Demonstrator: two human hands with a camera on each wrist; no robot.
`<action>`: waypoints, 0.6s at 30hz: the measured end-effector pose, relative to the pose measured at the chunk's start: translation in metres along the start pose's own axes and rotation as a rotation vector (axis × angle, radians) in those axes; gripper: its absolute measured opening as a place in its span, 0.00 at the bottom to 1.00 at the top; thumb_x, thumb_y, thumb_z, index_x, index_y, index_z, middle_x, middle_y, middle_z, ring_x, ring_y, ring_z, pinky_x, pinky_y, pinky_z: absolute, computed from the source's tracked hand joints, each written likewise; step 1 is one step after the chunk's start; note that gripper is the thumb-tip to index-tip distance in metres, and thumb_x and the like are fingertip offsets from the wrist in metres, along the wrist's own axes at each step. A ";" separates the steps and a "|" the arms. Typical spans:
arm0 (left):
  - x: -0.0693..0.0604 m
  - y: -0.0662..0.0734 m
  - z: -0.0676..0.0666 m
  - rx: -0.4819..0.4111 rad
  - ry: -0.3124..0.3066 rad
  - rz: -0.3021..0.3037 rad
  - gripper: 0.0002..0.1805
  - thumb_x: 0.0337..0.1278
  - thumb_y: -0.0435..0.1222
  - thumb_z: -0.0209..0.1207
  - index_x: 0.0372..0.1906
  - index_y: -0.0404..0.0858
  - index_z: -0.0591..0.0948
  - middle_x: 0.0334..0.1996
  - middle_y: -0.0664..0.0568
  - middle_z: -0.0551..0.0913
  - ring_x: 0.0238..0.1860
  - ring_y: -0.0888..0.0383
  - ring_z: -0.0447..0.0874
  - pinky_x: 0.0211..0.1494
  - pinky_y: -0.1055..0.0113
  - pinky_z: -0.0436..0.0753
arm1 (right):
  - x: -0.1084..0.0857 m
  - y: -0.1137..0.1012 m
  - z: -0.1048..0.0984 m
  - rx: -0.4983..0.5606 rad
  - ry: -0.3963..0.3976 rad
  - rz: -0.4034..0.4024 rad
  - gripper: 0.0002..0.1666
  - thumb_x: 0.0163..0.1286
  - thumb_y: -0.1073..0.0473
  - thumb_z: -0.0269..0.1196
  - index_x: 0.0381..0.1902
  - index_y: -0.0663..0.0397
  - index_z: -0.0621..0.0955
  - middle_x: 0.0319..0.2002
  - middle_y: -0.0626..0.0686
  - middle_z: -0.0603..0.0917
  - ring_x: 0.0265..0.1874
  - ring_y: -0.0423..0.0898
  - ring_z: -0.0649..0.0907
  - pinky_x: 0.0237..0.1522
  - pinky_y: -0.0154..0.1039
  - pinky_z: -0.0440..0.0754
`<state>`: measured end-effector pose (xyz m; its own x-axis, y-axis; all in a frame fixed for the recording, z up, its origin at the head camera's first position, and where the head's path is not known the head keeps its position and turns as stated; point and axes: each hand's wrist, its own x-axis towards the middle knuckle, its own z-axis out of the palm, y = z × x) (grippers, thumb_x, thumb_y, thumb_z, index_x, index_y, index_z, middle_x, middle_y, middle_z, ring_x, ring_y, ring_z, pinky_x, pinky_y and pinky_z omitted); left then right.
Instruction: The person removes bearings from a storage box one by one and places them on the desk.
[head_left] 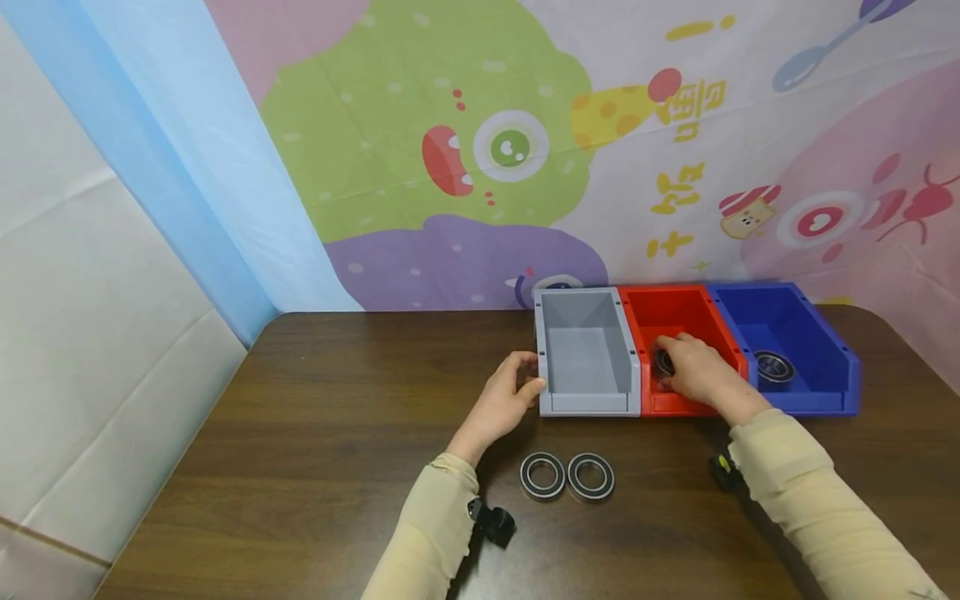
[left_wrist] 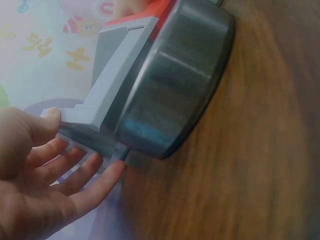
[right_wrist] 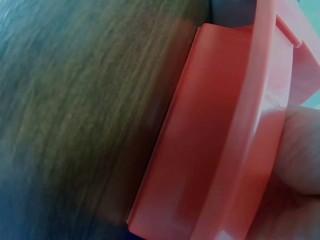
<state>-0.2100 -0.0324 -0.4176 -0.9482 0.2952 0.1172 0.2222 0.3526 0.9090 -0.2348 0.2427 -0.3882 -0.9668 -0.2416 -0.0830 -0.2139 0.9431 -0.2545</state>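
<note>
My left hand (head_left: 501, 404) touches the left side of a grey bin (head_left: 590, 404), its fingers spread along the outer wall; the left wrist view has the thumb on the bin's edge. Inside the red bin (head_left: 660, 404), my right hand (head_left: 696, 371) holds a bearing (head_left: 663, 363) by its edge, partly covered by the fingers. Two more bearings (head_left: 542, 477), black-faced rings with metal rims, lie flat side by side on the table before the grey bin. In the right wrist view, the red bin's front hides most of the hand (right_wrist: 300, 155).
A blue bin (head_left: 806, 403) stands right of the red one, with a bearing (head_left: 774, 367) inside. All three bins form a touching row along the back of the brown wooden table (head_left: 300, 433). A cartoon-printed cloth (head_left: 420, 200) hangs directly behind.
</note>
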 end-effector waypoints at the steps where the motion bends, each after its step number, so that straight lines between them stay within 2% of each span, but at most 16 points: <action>1: 0.000 0.000 0.000 0.000 0.000 0.001 0.17 0.61 0.31 0.53 0.54 0.33 0.68 0.46 0.43 0.74 0.40 0.53 0.78 0.34 0.70 0.81 | 0.000 0.000 0.000 0.000 0.000 0.002 0.27 0.52 0.65 0.67 0.51 0.65 0.72 0.40 0.65 0.74 0.39 0.59 0.74 0.46 0.58 0.75; 14: 0.000 0.000 0.000 0.001 -0.001 0.000 0.17 0.61 0.31 0.53 0.54 0.33 0.68 0.46 0.41 0.74 0.40 0.52 0.79 0.34 0.70 0.81 | 0.000 0.001 0.002 0.017 0.013 0.010 0.27 0.52 0.65 0.67 0.50 0.64 0.73 0.41 0.65 0.74 0.40 0.59 0.75 0.46 0.58 0.75; 18: 0.000 0.000 0.000 -0.009 -0.003 0.008 0.17 0.61 0.31 0.53 0.54 0.32 0.68 0.46 0.41 0.74 0.41 0.51 0.78 0.34 0.69 0.81 | -0.001 0.003 0.002 0.019 0.046 -0.006 0.26 0.51 0.64 0.68 0.48 0.64 0.74 0.39 0.65 0.74 0.38 0.59 0.75 0.44 0.58 0.76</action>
<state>-0.2100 -0.0326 -0.4175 -0.9458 0.3008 0.1228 0.2273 0.3426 0.9116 -0.2338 0.2451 -0.3911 -0.9710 -0.2362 -0.0372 -0.2175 0.9372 -0.2728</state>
